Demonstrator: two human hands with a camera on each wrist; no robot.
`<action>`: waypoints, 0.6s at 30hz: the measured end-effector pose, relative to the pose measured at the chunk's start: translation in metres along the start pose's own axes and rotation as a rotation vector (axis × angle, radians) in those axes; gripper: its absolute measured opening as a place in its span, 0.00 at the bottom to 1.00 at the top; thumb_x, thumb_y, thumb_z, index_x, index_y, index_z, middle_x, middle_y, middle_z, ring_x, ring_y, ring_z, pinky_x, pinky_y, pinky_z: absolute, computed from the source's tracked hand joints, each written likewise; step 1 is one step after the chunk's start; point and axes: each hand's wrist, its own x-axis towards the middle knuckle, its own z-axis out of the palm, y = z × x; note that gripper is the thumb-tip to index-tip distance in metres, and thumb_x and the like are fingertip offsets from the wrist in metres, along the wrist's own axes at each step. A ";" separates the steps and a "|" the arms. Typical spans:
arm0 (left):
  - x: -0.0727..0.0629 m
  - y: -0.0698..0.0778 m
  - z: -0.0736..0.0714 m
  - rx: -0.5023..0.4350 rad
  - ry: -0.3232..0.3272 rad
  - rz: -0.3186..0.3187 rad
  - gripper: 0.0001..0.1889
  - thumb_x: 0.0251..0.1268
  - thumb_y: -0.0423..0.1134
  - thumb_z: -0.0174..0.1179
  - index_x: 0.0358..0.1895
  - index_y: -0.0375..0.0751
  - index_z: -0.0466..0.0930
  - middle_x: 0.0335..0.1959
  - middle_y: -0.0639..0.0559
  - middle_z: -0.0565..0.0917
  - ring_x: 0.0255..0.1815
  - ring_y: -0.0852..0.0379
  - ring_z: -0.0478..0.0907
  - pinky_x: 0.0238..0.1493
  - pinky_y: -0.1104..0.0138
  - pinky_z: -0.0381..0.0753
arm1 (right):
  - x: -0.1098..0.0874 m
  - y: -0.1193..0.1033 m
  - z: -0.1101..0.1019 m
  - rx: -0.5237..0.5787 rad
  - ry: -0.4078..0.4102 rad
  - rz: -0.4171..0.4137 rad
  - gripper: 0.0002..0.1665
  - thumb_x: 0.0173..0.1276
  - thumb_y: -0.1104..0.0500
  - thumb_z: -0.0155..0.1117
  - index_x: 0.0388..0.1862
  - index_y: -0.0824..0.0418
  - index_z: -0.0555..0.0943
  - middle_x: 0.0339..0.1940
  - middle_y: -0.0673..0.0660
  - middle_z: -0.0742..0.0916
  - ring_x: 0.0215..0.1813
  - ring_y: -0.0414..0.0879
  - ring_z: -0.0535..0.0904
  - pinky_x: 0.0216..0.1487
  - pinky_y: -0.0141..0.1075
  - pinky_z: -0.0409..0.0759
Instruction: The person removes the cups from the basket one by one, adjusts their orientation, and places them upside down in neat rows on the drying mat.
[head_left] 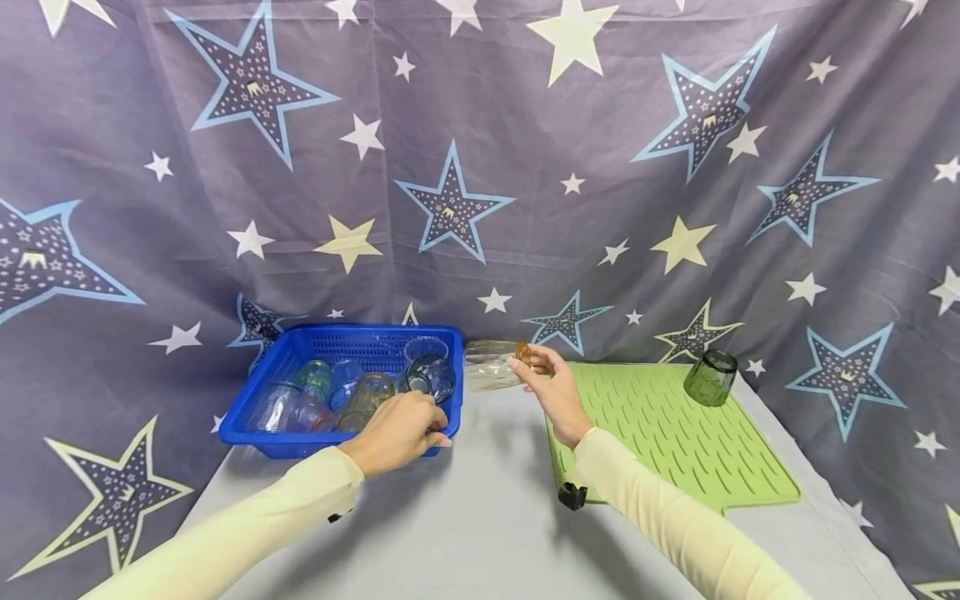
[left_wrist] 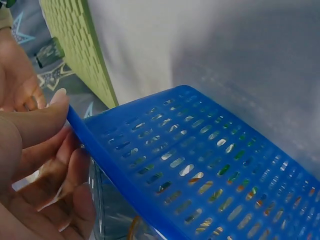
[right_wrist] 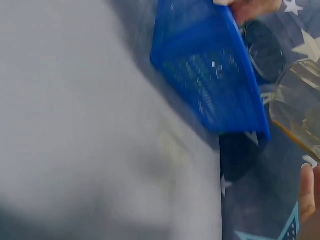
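Observation:
My right hand holds a clear drinking glass with an amber base. The glass lies on its side in the air, its mouth toward the blue plastic basket and its amber end at my fingers. In the right wrist view, the glass appears beyond the basket's rim. My left hand grips the basket's near right corner. The left wrist view shows the thumb outside the rim and the curled fingers inside. Several clear and tinted glasses fill the basket, some partly hidden by my left hand.
To the right, a light green drying mat lies on the pale table. A dark green glass stands near the mat's far right corner. Behind everything hangs a grey star-patterned curtain.

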 end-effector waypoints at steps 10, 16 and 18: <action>0.001 0.003 0.001 0.008 0.008 -0.013 0.14 0.63 0.44 0.74 0.21 0.53 0.82 0.20 0.63 0.72 0.23 0.63 0.68 0.24 0.68 0.70 | 0.014 0.008 -0.038 -0.194 -0.010 0.006 0.32 0.67 0.49 0.76 0.67 0.58 0.78 0.52 0.60 0.79 0.51 0.48 0.75 0.48 0.33 0.79; 0.001 0.005 0.000 -0.007 0.043 0.006 0.22 0.64 0.38 0.74 0.14 0.54 0.74 0.17 0.59 0.67 0.21 0.61 0.63 0.22 0.69 0.62 | 0.016 0.008 -0.059 -0.278 -0.043 0.047 0.37 0.68 0.50 0.75 0.72 0.61 0.74 0.59 0.64 0.78 0.54 0.51 0.75 0.51 0.36 0.77; 0.001 0.005 0.000 -0.001 0.051 0.013 0.24 0.64 0.36 0.73 0.13 0.54 0.72 0.16 0.59 0.66 0.20 0.60 0.62 0.22 0.68 0.61 | 0.016 0.008 -0.066 -0.307 -0.044 0.056 0.38 0.68 0.50 0.75 0.72 0.62 0.73 0.59 0.65 0.78 0.54 0.52 0.75 0.51 0.36 0.78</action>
